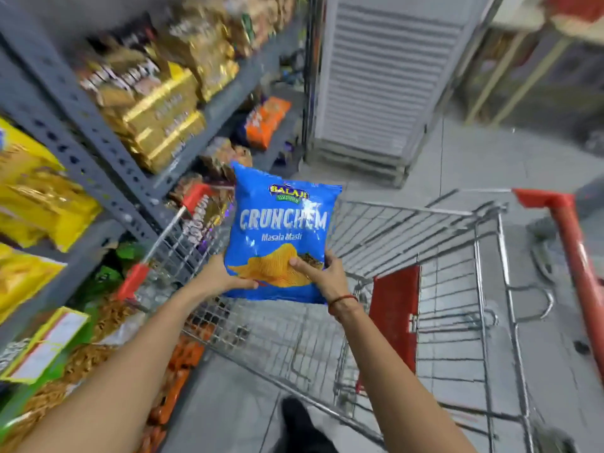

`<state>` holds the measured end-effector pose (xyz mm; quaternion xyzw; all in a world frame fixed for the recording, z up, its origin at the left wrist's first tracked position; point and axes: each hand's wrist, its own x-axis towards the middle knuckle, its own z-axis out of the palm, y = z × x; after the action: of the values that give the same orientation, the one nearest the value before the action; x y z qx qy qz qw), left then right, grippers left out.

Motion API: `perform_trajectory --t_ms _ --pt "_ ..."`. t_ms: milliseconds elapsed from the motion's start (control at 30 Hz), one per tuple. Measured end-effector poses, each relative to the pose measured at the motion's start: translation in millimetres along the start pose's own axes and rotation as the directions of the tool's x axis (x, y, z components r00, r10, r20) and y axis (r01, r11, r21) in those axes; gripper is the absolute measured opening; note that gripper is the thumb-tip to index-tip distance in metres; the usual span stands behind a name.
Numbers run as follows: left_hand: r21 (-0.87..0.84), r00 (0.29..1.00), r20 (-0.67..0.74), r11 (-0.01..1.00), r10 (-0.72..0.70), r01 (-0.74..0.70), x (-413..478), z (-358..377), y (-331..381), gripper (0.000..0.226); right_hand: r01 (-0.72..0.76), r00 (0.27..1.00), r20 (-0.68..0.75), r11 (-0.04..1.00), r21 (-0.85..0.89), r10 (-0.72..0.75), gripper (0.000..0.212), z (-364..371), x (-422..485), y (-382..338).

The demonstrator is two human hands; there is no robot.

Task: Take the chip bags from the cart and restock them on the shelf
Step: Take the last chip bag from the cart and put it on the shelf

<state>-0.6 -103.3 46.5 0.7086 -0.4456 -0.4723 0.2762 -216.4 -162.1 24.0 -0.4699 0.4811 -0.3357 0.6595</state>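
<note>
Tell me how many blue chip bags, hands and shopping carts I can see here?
Blue chip bag: 1, held up over the cart by both hands
Hands: 2, the left hand and the right hand
Shopping cart: 1
Total: 4
</note>
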Motion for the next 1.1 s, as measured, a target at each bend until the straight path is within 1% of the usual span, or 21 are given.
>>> perform_trajectory --t_ms 67,133,233,267,367,400,433,467,500,567,633,700,733,833,900,933,1000,1033,1067,1100 --pt "-0.036 0.997 -0.032 0.997 0.066 -0.067 -22 -25 20 0.056 0.089 0.995 0.043 0.996 0.005 -0.089 0.031 17 -8 -33" --pt "-0.058 0.989 -0.05 0.989 0.136 -0.139 -50 -51 42 0.067 0.168 0.981 0.097 0.985 0.033 -0.17 0.033 36 -18 -66" --pt "-0.059 0.951 -0.183 0.963 0.249 -0.264 -96 -93 65 0.091 0.284 0.939 0.177 0.955 0.091 -0.296 0.035 72 -34 -113" --pt "-0.063 0.935 -0.238 0.956 0.264 -0.286 -109 -110 70 0.096 0.319 0.921 0.2 0.942 0.103 -0.334 0.036 87 -39 -129" --pt "-0.062 0.857 -0.425 0.936 0.29 -0.347 -166 -155 88 0.102 0.436 0.848 0.27 0.89 0.133 -0.456 0.037 136 -66 -176" --pt "-0.047 0.815 -0.489 0.923 0.312 -0.382 -188 -170 93 0.102 0.472 0.815 0.304 0.869 0.146 -0.493 0.04 154 -78 -191" --pt "-0.019 0.78 -0.528 0.913 0.336 -0.407 -209 -184 100 0.104 0.497 0.787 0.329 0.852 0.164 -0.523 0.044 170 -88 -205" --pt "-0.028 0.77 -0.538 0.906 0.342 -0.422 -215 -187 108 0.105 0.514 0.777 0.314 0.838 0.184 -0.546 0.048 173 -90 -212" --pt "-0.021 0.74 -0.572 0.896 0.354 -0.444 -230 -194 116 0.104 0.521 0.763 0.314 0.825 0.22 -0.565 0.05 183 -95 -222" --pt "0.027 0.645 -0.664 0.875 0.377 -0.484 -272 -212 127 0.097 0.547 0.715 0.35 0.796 0.257 -0.605 0.049 215 -112 -244" --pt "0.12 0.535 -0.723 0.841 0.438 -0.527 -315 -232 135 0.09 0.588 0.642 0.402 0.755 0.289 -0.653 0.039 250 -133 -269" --pt "0.146 0.44 -0.773 0.804 0.457 -0.577 -355 -249 142 0.089 0.6 0.554 0.469 0.72 0.348 -0.688 0.035 282 -157 -292" --pt "0.156 0.409 -0.789 0.794 0.458 -0.587 -372 -256 143 0.088 0.605 0.507 0.499 0.703 0.374 -0.703 0.037 296 -167 -301" --pt "0.213 0.329 -0.831 0.801 0.45 -0.559 -423 -275 139 0.079 0.599 0.416 0.563 0.681 0.422 -0.714 0.049 338 -200 -324" --pt "0.229 0.26 -0.868 0.806 0.423 -0.547 -453 -286 133 0.077 0.584 0.362 0.593 0.671 0.457 -0.72 0.044 363 -220 -336" --pt "0.237 0.231 -0.882 0.811 0.41 -0.535 -466 -290 131 0.07 0.582 0.336 0.608 0.666 0.466 -0.72 0.04 375 -230 -341" --pt "0.254 0.169 -0.906 0.818 0.388 -0.516 -491 -298 125 0.047 0.575 0.281 0.631 0.653 0.493 -0.723 0.04 398 -251 -349" --pt "0.254 0.133 -0.92 0.821 0.368 -0.511 -502 -300 123 0.039 0.576 0.252 0.643 0.646 0.5 -0.723 0.041 410 -261 -352" --pt "0.245 0.106 -0.934 0.828 0.341 -0.505 -513 -305 119 0.038 0.579 0.237 0.656 0.647 0.496 -0.716 0.04 421 -271 -354" --pt "0.232 0.086 -0.946 0.836 0.314 -0.497 -523 -310 113 0.042 0.578 0.224 0.671 0.651 0.492 -0.706 0.038 432 -281 -354"
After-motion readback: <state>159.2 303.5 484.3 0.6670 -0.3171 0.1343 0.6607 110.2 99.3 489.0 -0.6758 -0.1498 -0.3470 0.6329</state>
